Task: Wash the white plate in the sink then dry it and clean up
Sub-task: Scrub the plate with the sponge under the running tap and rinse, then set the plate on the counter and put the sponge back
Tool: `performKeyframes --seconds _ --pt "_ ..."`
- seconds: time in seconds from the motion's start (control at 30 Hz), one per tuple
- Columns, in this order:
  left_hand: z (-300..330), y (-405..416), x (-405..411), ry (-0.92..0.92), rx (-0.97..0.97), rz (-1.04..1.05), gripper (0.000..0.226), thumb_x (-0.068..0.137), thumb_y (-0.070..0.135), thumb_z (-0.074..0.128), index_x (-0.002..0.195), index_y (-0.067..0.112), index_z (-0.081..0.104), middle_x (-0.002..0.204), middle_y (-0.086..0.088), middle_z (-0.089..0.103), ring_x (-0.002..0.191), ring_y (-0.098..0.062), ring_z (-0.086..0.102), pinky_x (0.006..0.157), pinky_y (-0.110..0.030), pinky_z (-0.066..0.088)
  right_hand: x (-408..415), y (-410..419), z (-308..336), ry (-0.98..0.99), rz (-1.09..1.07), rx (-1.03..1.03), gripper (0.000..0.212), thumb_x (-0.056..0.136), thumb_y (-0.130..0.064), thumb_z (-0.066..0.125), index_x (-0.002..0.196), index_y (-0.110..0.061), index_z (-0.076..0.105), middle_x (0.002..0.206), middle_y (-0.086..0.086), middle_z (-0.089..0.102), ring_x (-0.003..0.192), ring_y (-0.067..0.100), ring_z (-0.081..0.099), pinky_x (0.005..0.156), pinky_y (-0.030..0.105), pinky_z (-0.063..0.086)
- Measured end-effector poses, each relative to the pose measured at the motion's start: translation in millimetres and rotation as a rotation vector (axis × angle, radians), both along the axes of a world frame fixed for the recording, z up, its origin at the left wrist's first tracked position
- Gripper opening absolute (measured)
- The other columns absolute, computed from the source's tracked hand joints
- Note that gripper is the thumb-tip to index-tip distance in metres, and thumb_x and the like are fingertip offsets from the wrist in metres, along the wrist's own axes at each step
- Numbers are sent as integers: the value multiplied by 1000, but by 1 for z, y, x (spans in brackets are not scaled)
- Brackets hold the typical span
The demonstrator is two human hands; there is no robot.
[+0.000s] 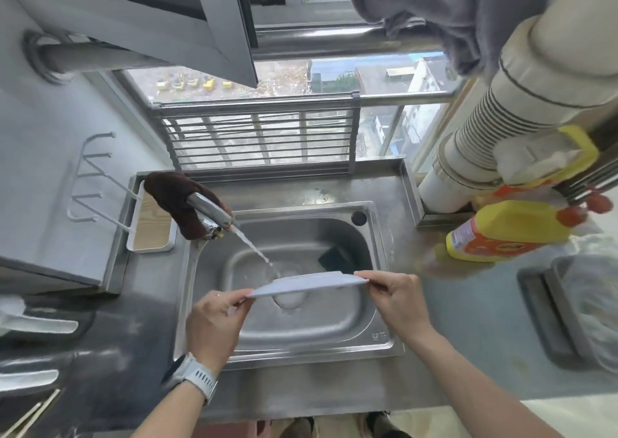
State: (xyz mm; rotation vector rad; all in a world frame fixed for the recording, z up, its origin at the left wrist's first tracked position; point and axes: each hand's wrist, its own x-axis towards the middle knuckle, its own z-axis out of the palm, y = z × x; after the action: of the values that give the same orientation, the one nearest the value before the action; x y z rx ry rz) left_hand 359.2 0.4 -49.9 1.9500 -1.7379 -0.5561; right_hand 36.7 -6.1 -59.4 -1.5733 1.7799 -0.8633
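Rinsing plate (309,282) mid-frame under tap (214,211), left grip (215,320) and right grip (398,298) pinching opposite rims; drying, cleanup pending.

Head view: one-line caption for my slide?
Both hands, left and right, hold white plate under tap stream above steel sink.

We hold the plate (309,282) over the sink (214,253), left hand (214,324) at its left edge, right hand (398,300) at its right. The faucet (209,211) stands at the sink's back left corner, a cloth (174,196) draped on it. A sponge (337,257) lies in the basin, back right. A detergent bottle (508,233) stands right of the sink.
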Motion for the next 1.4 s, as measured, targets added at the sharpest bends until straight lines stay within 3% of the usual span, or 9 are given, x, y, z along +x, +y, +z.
performKeyframes --seconds 0.13,0.27,0.47,0.53,0.67,0.97,1.2,1.3,1.4 --pt "-1 -9 -19 115 172 100 50 82 73 68 88 26 83 76 3 79 73 -21 74 67 -37 60 2 4 -10 -66 -58 97 1 86 -27 77 85 -27 78 66 -7 72 60 6 64 60 33 52" --pt "12 -28 -58 218 175 39 17 91 37 78 89 21 77 79 9 78 76 -10 74 73 -33 60 -27 21 10 -202 -247 100 3 84 -25 79 85 -24 76 75 -12 76 73 6 72 69 22 55" --pt "8 -31 -164 239 350 -184 9 90 32 79 86 24 76 76 12 77 72 -8 74 74 -34 63 -121 71 15 -195 -533 243 20 84 -10 77 100 -14 66 73 -8 74 70 3 70 65 17 51" --pt "-7 -14 -200 237 449 -219 10 87 31 80 83 23 76 76 10 77 71 -11 75 76 -38 64 -154 89 7 -152 -577 350 22 84 -10 76 102 -14 65 75 -8 72 77 17 70 70 29 48" --pt "-35 17 -259 231 563 -152 10 85 30 82 86 23 76 81 7 78 77 -13 75 80 -39 64 -206 106 -4 -51 -593 472 20 79 -9 76 87 -23 66 71 -3 71 74 21 68 81 41 54" --pt "-50 37 -327 143 540 -32 12 89 32 80 96 23 78 92 8 78 88 -11 72 88 -31 60 -261 107 -29 14 -578 456 28 79 -11 70 80 -37 59 71 -5 70 72 20 67 70 35 52" --pt "-58 50 -336 122 563 20 16 91 31 80 101 20 79 88 12 72 85 -7 70 79 -16 49 -264 113 -46 132 -530 501 20 77 -10 71 81 -29 64 68 -4 69 69 26 66 70 42 56" --pt "-58 50 -336 111 578 10 20 90 34 79 103 19 80 89 11 73 87 -9 71 84 -22 57 -263 112 -45 151 -525 514 13 79 -12 70 90 -19 71 73 -3 71 72 25 66 71 40 55" --pt "-44 40 -336 106 514 -8 35 87 43 80 111 18 76 98 7 76 93 -12 71 92 -34 60 -261 104 -24 179 -515 487 28 83 -25 71 109 -16 69 95 2 74 89 27 66 79 37 51"
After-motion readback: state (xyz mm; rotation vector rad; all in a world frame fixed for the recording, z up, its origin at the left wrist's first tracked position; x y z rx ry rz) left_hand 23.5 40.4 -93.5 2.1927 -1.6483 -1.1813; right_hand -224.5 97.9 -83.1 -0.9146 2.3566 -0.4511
